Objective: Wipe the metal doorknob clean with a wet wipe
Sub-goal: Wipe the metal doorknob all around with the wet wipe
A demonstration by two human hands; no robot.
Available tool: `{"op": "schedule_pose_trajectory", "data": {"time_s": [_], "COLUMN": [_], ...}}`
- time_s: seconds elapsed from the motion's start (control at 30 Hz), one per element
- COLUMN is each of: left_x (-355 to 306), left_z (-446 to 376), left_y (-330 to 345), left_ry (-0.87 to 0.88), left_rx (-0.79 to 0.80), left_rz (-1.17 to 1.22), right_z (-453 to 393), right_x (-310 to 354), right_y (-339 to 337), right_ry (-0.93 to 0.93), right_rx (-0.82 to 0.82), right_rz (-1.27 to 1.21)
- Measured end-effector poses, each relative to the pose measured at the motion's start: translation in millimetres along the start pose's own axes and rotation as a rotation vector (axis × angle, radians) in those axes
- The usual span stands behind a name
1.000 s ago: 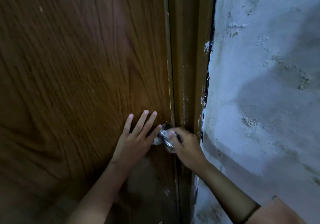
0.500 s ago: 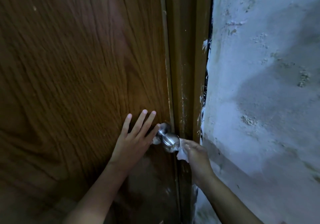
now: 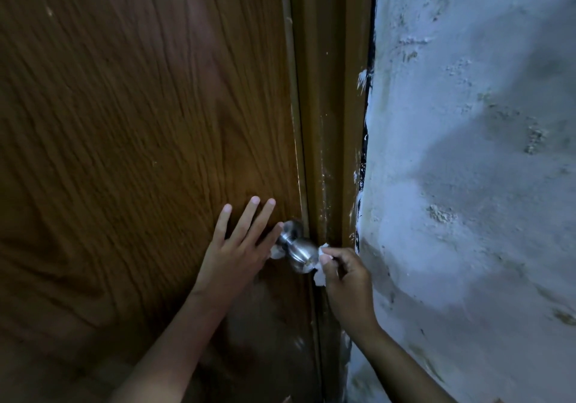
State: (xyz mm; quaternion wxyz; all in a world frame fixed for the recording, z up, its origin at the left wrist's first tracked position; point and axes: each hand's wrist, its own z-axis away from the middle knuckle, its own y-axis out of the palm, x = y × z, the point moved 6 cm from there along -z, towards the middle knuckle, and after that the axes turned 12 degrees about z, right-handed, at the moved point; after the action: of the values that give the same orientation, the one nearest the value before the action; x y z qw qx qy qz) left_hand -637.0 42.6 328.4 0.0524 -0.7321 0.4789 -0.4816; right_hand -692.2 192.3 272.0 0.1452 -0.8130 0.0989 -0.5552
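A round metal doorknob [image 3: 298, 253] sticks out of the brown wooden door [image 3: 140, 122] near its right edge. My left hand [image 3: 237, 247] lies flat on the door just left of the knob, fingers spread, its index fingertip touching the knob's neck. My right hand [image 3: 346, 275] sits right of the knob and pinches a white wet wipe [image 3: 321, 262] against the knob's right side. A scrap of white also shows under the knob's left side, by my left hand.
The brown door frame [image 3: 330, 122] runs upright just right of the knob. A rough white-painted wall [image 3: 467, 153] fills the right side, close to my right hand. The light is dim.
My right hand slid off the top of the knob to its right side with the wipe, uncovering the metal. My left hand stayed flat on the door.
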Motion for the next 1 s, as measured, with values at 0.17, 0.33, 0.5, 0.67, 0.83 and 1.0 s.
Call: {"op": "schedule_pose_trajectory", "data": {"time_s": [0.17, 0.33, 0.5, 0.67, 0.83, 1.0], "left_x": [1, 1, 1, 1, 0, 0], "left_z": [-2, -2, -1, 0, 0, -1], "left_y": [-1, -2, -3, -2, -2, -2], "left_ry": [-0.003, -0.005, -0.006, -0.004, -0.009, -0.007], "left_rx": [-0.023, -0.002, 0.002, 0.01, 0.025, -0.001], "left_rz": [0.002, 0.018, 0.014, 0.008, 0.013, 0.037], "right_z": [-2, 1, 5, 8, 13, 16], "right_x": [11, 12, 15, 14, 15, 13], "right_y": [-4, -1, -1, -3, -1, 0], "right_ry": [-0.103, -0.135, -0.238, -0.266, -0.294, -0.283], "right_rx": [-0.025, -0.062, -0.048, -0.061, -0.055, -0.073], "right_rz": [0.019, 0.041, 0.162, 0.172, 0.218, 0.278]}}
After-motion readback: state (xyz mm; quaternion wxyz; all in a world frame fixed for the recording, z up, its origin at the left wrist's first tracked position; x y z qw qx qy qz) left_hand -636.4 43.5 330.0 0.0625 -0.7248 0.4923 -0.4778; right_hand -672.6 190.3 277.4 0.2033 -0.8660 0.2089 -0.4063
